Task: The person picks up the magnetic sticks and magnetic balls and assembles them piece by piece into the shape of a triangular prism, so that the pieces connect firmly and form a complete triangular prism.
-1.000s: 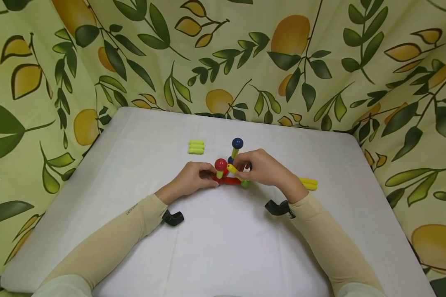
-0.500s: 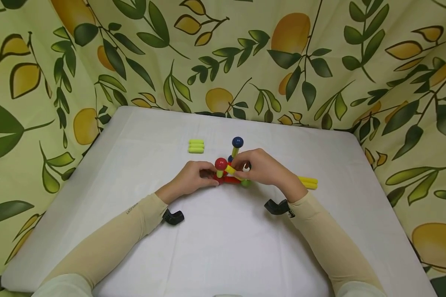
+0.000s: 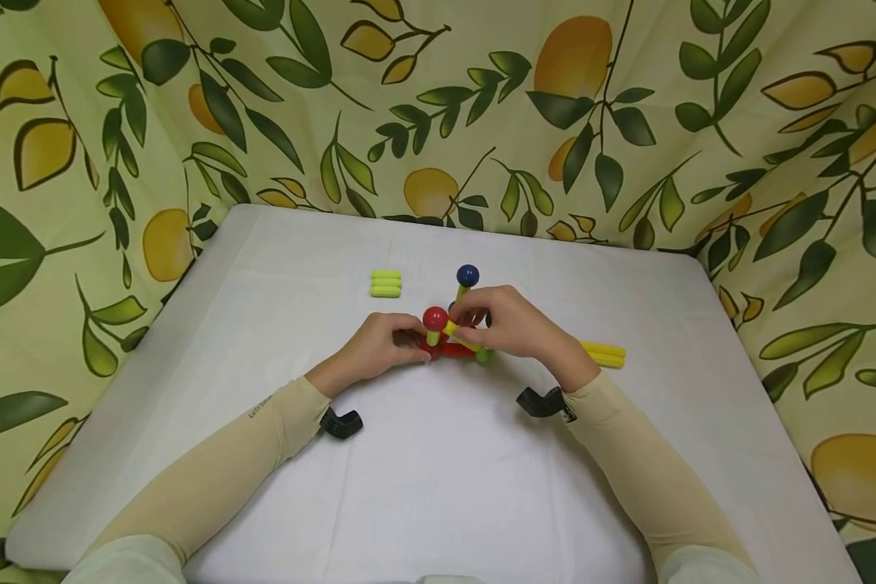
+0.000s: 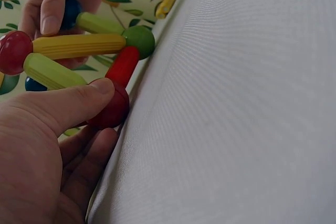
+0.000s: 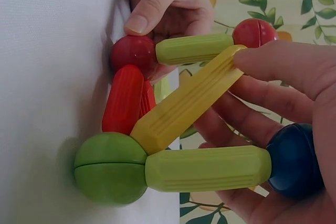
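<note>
A frame of magnetic balls and rods stands on the table between both hands. My left hand (image 3: 375,345) grips its lower red ball (image 4: 113,107) between thumb and fingers. With my right hand (image 3: 507,320) I pinch the upper end of a slanting yellow rod (image 5: 184,100). That end meets the upper red ball (image 4: 16,52); the lower end touches the green ball (image 5: 110,169). A red rod (image 5: 122,100) links the green and lower red balls. From the green ball a light green rod (image 5: 207,169) rises to a blue ball (image 5: 295,161) beside my right palm. Another blue ball (image 3: 468,276) tops the back post.
Several light green rods (image 3: 385,284) lie side by side at the back left. More yellow rods (image 3: 604,354) rest just right of my right wrist. Black wrist-camera mounts (image 3: 343,424) stick out under both forearms. A patterned curtain (image 3: 431,105) surrounds the white table (image 3: 438,487).
The yellow rod's upper end has moved from beside the upper red ball to contact with it, guided by the right hand. The left hand holds its place.
</note>
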A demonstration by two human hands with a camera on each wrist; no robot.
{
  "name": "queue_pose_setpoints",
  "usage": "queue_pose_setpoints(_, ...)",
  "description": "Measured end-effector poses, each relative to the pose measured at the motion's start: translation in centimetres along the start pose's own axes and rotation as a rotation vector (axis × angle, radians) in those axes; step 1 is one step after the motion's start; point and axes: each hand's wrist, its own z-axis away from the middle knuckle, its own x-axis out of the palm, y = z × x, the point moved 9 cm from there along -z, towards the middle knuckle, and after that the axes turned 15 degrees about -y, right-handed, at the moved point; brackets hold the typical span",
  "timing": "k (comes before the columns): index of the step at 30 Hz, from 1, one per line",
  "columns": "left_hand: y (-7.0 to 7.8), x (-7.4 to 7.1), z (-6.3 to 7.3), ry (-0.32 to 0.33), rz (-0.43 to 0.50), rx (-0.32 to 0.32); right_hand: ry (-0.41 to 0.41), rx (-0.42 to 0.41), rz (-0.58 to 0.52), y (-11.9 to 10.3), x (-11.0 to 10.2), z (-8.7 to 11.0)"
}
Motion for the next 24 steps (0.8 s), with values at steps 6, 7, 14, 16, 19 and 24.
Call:
queue_pose_setpoints(6,0.0,-0.1,0.0,0.006,-0.004,0.000,0.018,-0.032,-0.025,-0.1,-0.2,-0.2)
queue_pose_setpoints(7,0.0,-0.1,0.0,0.005,-0.004,0.001,0.023,-0.038,-0.027,-0.1,-0.2,-0.2)
queue_pose_setpoints(14,0.0,-0.1,-0.1,0.006,-0.003,-0.001,0.042,-0.063,-0.044,-0.1,-0.4,-0.1)
queue_pose_setpoints(16,0.0,0.0,0.0,0.004,-0.005,-0.007,0.040,-0.070,-0.052,-0.1,-0.6,0.1)
queue_pose_setpoints(19,-0.1,0.0,0.0,0.004,-0.005,-0.018,0.058,-0.082,-0.057,-0.4,-1.5,0.9)
queue_pose_setpoints(24,-0.3,0.0,0.0,-0.023,0.001,-0.033,0.161,-0.083,-0.035,-1.0,-4.5,3.6)
